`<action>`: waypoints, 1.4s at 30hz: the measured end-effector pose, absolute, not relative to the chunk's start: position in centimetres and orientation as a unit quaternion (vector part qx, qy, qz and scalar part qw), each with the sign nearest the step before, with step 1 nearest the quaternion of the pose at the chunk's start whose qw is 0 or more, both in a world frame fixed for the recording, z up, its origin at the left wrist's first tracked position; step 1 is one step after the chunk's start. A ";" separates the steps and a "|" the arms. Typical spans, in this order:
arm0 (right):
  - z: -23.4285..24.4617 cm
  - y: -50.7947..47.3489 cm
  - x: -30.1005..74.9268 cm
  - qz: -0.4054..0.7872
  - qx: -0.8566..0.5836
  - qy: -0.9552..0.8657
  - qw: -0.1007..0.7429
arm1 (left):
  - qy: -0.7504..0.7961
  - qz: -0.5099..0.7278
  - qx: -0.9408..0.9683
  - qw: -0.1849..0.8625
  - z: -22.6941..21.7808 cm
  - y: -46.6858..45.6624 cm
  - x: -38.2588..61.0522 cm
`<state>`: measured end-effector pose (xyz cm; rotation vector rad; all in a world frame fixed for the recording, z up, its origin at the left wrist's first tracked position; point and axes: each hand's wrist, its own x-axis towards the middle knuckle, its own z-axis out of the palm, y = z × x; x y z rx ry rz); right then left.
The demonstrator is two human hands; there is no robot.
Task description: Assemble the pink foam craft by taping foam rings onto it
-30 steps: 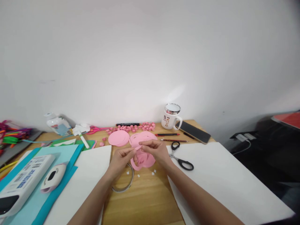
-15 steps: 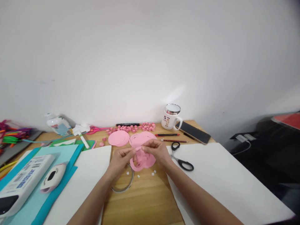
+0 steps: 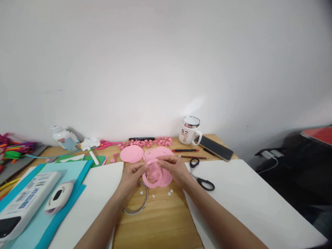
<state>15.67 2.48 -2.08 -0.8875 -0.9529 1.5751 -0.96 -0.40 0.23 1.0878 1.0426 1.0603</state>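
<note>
Between my two hands is a pink paper ring (image 3: 149,183), its outer band curving around an opening. My left hand (image 3: 132,176) pinches the ring's left side between thumb and fingers. My right hand (image 3: 174,168) pinches its upper right edge. Behind and below the ring lies more pink cut paper (image 3: 166,178), partly hidden by it. Just beyond my fingers is a pile of pink paper pieces (image 3: 160,151), with a stack of pink paper circles (image 3: 131,153) to its left. A roll of tape (image 3: 145,200) lies flat beneath my left wrist.
Black-handled scissors (image 3: 205,183) lie right of my right hand, near a pencil (image 3: 193,157) and a pen (image 3: 185,150). A white mug (image 3: 187,135) and a phone (image 3: 216,148) stand behind. Small pink rolled pieces (image 3: 145,143) line the back; white scraps (image 3: 169,193) lie in front.
The pink ring has turned to face me more, so its band and opening show more clearly. Both hands keep their pinch with only slight movement.
</note>
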 end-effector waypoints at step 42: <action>-2.8 3.0 15.9 0.655 -0.359 -0.351 0.564 | 0.544 0.506 0.575 0.342 0.5 -0.5 -0.7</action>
